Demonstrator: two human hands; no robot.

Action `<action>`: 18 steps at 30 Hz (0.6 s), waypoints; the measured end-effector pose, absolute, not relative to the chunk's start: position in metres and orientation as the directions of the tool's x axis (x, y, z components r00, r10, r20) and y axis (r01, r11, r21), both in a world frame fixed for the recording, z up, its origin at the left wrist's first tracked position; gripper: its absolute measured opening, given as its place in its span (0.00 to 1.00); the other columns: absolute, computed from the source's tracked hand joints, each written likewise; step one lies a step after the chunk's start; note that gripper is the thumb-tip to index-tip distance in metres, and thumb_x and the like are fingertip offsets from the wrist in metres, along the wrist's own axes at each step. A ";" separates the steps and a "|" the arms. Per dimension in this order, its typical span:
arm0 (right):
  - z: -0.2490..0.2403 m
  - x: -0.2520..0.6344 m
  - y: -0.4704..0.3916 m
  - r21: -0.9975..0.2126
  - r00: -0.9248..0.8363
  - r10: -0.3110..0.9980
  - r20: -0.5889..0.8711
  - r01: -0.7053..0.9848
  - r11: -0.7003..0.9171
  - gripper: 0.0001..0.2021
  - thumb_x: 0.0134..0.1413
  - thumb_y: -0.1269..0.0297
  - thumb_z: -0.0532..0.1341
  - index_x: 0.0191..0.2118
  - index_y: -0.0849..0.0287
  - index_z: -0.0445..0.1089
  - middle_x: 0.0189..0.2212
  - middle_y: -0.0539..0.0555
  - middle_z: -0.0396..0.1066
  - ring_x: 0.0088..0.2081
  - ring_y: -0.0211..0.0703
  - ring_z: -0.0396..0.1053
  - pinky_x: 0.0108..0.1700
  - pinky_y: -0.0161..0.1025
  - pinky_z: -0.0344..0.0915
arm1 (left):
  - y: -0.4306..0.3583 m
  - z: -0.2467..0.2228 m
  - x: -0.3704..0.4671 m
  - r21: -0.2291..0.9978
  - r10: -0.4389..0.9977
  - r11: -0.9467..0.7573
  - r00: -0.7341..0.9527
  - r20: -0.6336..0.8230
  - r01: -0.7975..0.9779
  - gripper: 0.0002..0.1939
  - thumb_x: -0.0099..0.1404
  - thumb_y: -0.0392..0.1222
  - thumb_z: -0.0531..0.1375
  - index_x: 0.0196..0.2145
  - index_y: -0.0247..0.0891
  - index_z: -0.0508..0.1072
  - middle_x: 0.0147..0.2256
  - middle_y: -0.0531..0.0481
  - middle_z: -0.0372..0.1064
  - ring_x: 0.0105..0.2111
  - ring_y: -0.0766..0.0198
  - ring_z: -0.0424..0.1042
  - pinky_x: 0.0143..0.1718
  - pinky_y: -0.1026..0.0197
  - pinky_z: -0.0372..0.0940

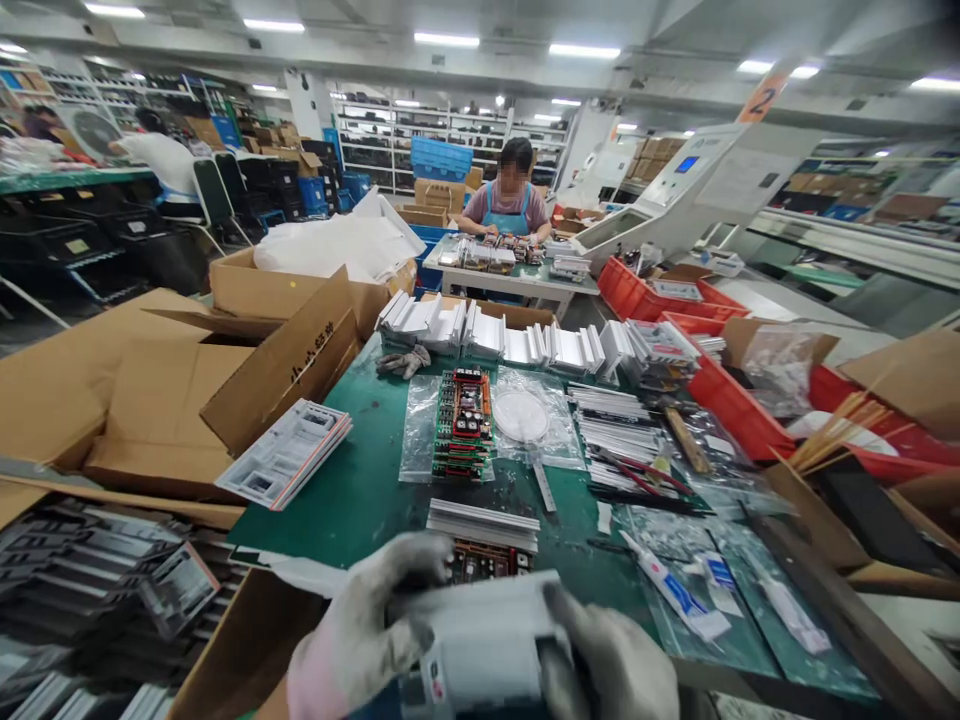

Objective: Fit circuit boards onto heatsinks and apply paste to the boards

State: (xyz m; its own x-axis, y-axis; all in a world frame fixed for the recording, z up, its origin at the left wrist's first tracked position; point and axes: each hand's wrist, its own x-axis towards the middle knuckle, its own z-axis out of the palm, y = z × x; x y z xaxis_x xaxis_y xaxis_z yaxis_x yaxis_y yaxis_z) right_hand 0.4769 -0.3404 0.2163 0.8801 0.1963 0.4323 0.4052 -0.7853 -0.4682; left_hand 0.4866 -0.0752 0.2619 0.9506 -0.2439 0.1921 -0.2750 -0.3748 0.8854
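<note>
Both my hands wear pale work gloves and are smeared by motion. Between them, low in the head view, is a light grey plastic housing (487, 635) with a small dark label at its left. My left hand (375, 615) curls round its left side, and my right hand (611, 655) grips the right edge. Just beyond the housing lies a circuit board (491, 562) with a white profile strip (484, 525) along its far side. Farther up the green mat (360, 490), a stack of circuit boards (463, 425) rests on clear plastic bags.
White profiles (487, 335) line the mat's far edge. Left are flat grey panels (285, 455) and open cartons (172, 400). Right are metal strips (615, 425), red-handled pliers (649, 470), a glue tube (675, 590) and red bins (739, 400). Another person (510, 195) sits opposite.
</note>
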 end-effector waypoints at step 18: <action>0.224 0.524 -0.327 -0.369 0.980 0.157 0.120 0.191 -0.910 0.19 0.66 0.57 0.49 0.55 0.54 0.70 0.29 0.52 0.79 0.31 0.48 0.78 0.29 0.38 0.66 | -0.066 0.200 0.528 0.572 -0.332 -0.657 0.870 0.364 -0.491 0.40 0.44 0.37 0.69 0.56 0.41 0.64 0.59 0.38 0.64 0.61 0.45 0.63 0.59 0.44 0.64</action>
